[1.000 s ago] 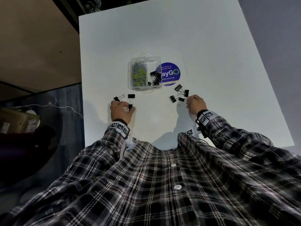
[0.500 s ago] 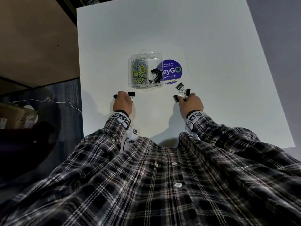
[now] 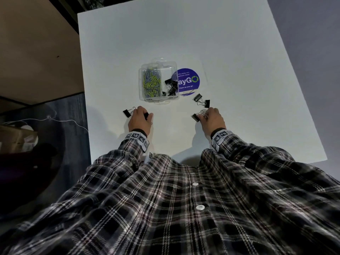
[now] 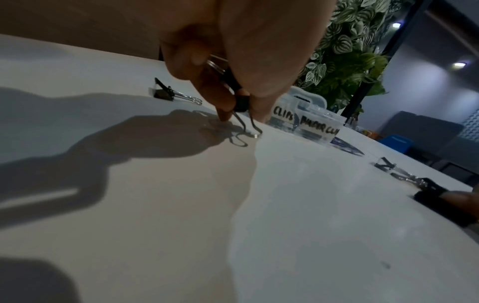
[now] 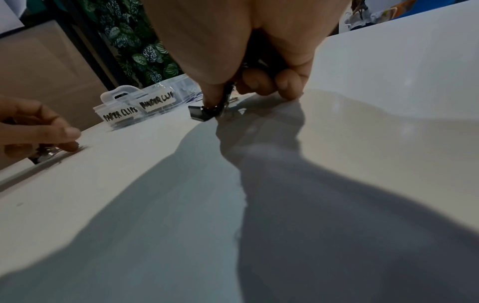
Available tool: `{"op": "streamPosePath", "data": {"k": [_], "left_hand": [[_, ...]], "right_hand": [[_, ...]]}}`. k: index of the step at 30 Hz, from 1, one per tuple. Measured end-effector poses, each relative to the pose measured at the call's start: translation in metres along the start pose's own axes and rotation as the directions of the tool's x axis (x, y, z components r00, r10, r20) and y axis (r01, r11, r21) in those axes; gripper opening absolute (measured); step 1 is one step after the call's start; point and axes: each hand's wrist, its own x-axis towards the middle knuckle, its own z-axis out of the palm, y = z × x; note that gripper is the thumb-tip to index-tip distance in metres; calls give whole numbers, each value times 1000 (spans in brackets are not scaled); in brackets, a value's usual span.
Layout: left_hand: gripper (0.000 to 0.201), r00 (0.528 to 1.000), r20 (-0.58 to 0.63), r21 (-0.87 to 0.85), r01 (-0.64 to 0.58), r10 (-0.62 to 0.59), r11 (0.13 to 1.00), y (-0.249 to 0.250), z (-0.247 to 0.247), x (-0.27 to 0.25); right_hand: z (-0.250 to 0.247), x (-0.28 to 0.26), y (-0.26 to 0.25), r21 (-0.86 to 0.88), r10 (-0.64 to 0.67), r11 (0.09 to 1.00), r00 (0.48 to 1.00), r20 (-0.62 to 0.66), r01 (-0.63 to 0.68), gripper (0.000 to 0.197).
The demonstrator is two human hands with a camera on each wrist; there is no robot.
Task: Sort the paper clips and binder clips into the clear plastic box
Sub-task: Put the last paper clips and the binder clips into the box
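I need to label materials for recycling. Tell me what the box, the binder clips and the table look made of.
Box: clear, glossy plastic, apparently; the contents show through its walls.
Binder clips: black bodies with shiny silvery wire handles, probably painted steel; the wire glints.
Table: smooth white top, faintly glossy; laminate or painted board, cannot tell which.

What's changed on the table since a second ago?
Both hands moved forward toward the box. The left hand now pinches a binder clip by the box; the right hand grips another clip. Box and sticker stayed put.
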Motion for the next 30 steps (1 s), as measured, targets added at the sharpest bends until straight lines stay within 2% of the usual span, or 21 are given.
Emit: {"op": "streamPosePath", "data": {"k": [5,8,10,13,15,17,20,22,24,26,28,30], "left_hand": [[22,988,-126,-186,63,-87,981,-13,-17,-8],[20,967,-165,-175,166,-195,971,-23,-36,3],[21,962,-141,-88,223,-233,971,-31,-46,10],[28,967,-86,31,244,-241,969,-38,-54,17],[40,976,-18,81,220,-219,972,-44,-53,20],[51,980,64,138,176,-186,975,-50,-50,21],[39,990,71,127,116,-125,985,-59,-42,19],[38,992,57,115,109,-116,987,-57,-39,14],[41,990,48,68,132,-135,989,-52,-35,9],[43,987,36,-20,156,-155,988,-41,-34,4],[45,987,29,-123,163,-161,979,-26,-37,1],[47,985,77,-218,166,-153,962,-10,-40,6]], "right_hand": [[2,-2,-1,15,10,1000,1000,-19,-10,40],[1,-2,-3,22,-10,1000,1000,-25,10,37],[1,-1,-5,26,-36,999,999,-15,36,31],[0,0,-8,57,-23,998,999,-30,25,25],[-2,-2,-8,150,39,988,998,-58,-29,23],[-7,-6,-7,317,99,945,993,-70,-72,21],[-21,-5,0,501,142,862,986,-84,-81,17],[-29,1,3,622,175,773,984,-22,-123,16],[-36,6,3,774,227,598,970,85,-208,14],[-44,10,-1,851,264,421,940,214,-312,20],[-51,15,-12,874,216,270,910,354,-404,26],[-56,23,-28,861,129,184,880,456,-474,33]]}}
